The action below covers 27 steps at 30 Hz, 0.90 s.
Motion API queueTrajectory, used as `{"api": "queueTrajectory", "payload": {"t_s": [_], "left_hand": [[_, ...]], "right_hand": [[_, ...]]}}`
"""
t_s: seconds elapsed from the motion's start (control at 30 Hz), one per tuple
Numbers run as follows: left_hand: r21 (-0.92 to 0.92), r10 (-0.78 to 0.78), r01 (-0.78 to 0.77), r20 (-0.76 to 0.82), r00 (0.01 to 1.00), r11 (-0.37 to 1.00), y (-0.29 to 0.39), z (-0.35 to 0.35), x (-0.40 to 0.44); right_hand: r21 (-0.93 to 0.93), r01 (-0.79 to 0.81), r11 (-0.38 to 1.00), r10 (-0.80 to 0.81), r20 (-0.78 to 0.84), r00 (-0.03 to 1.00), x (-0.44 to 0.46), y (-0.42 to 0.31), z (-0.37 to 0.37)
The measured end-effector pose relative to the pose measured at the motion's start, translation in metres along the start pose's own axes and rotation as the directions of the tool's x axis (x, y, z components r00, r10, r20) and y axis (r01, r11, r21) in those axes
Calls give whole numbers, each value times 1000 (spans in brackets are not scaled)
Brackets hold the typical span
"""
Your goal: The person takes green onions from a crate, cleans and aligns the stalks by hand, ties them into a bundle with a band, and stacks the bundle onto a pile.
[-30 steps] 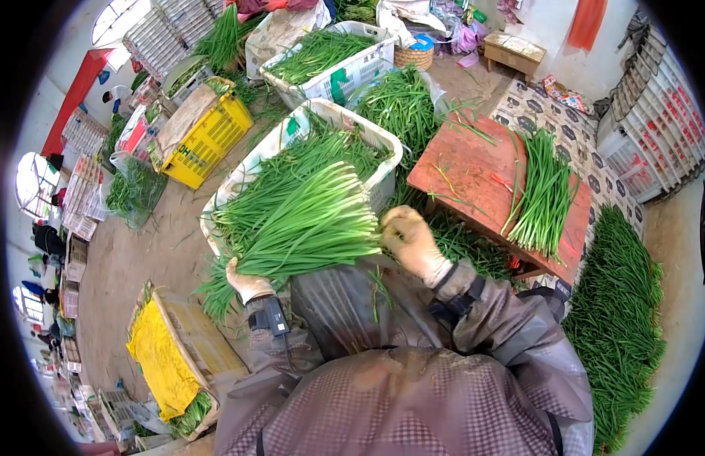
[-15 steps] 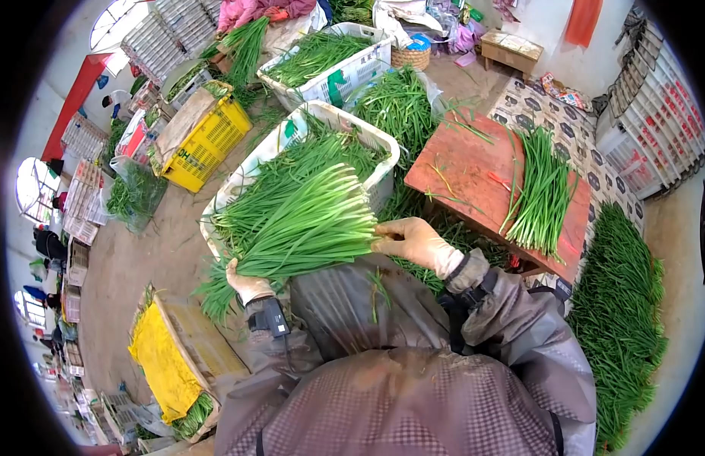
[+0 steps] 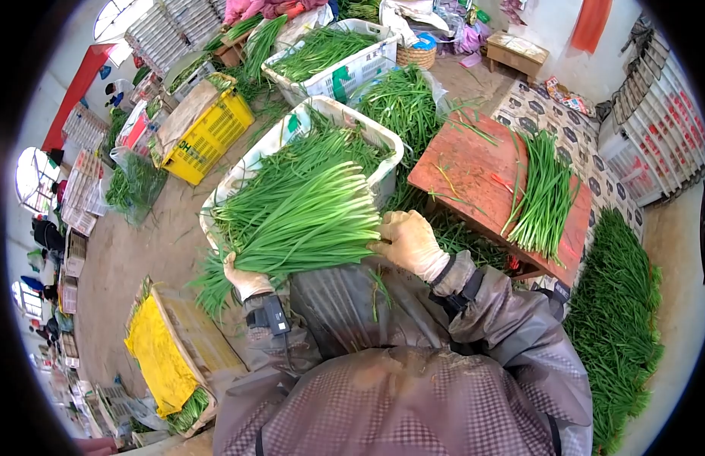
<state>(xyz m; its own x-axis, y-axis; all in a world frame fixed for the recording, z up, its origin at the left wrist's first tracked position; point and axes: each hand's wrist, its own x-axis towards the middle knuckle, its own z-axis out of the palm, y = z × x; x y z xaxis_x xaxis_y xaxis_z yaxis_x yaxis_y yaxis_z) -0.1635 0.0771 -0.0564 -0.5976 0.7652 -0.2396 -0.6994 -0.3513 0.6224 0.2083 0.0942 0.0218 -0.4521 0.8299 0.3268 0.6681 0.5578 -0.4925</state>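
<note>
The grip of the right hand [image 3: 413,243] was bent close, thumb and fingers against the pale ends of a wide bunch of green stalks [image 3: 314,224]; whether it pinched any stalk, I cannot tell. To its left, the left hand [image 3: 246,281] was clamped on the leafy side, thumb on top. The step in hand seemed to be fingering the pale ends while the bunch was steadied; this called for a firm left hold and a light right touch. The bunch lay between the hands, over the near side of a white crate [image 3: 360,117], where its leaves ran against loose greens [image 3: 333,144] that could snag. A dark apron [image 3: 337,304] was just below the grip. Right of it stood the red worktop [image 3: 463,163], bearing a smaller bunch [image 3: 546,201] and stray stalks; farther right lay a long pile of greens [image 3: 615,319].
</note>
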Motion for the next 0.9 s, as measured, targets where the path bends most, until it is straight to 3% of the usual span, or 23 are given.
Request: {"api": "queueTrajectory", "payload": {"t_s": [0.13, 0.23, 0.33, 0.43, 0.53, 0.6, 0.67, 0.73, 0.8, 0.83, 0.87, 0.9], "left_hand": [[6, 17, -17, -38, 999, 1000, -3, -10, 10], [-8, 14, -15, -88, 996, 1000, -1, 0, 1], [-7, -10, 10, -115, 993, 1000, 1, 7, -2], [3, -55, 56, -103, 993, 998, 0, -2, 7], [3, -59, 59, -66, 996, 998, -3, -21, 20], [-11, -32, 31, -59, 998, 999, -5, -30, 26], [-23, -78, 77, -70, 994, 997, -1, -23, 17], [-30, -104, 102, -63, 993, 994, 1, -24, 18], [-27, -106, 105, -41, 993, 994, 3, -41, 28], [-13, -85, 84, -26, 996, 996, 2, -46, 32], [-13, -92, 91, -30, 995, 996, 3, -44, 30], [-12, -102, 101, -34, 994, 995, 3, -38, 25]], "right_hand": [[-28, 91, 995, -92, -39, 995, 3, 0, 0], [-83, 108, 991, -104, 48, 993, 8, -1, -2], [-29, 123, 992, -124, -25, 992, 9, 0, 1], [400, 13, 916, -4, -25, 1000, 8, 0, 3], [479, -36, 877, 16, 46, 999, 1, 6, 2], [596, -41, 802, 59, -11, 998, -8, 18, 1], [576, -121, 808, 138, 15, 990, -21, 42, -19], [500, -346, 794, 363, 66, 929, -46, 87, -33], [-57, -620, 783, 605, 301, 737, -76, 139, -43], [-441, -474, 762, 628, 325, 707, -99, 158, -37], [-748, -237, 620, 659, 332, 675, -116, 168, -31], [-713, -229, 663, 659, 411, 630, -110, 153, -33]]}}
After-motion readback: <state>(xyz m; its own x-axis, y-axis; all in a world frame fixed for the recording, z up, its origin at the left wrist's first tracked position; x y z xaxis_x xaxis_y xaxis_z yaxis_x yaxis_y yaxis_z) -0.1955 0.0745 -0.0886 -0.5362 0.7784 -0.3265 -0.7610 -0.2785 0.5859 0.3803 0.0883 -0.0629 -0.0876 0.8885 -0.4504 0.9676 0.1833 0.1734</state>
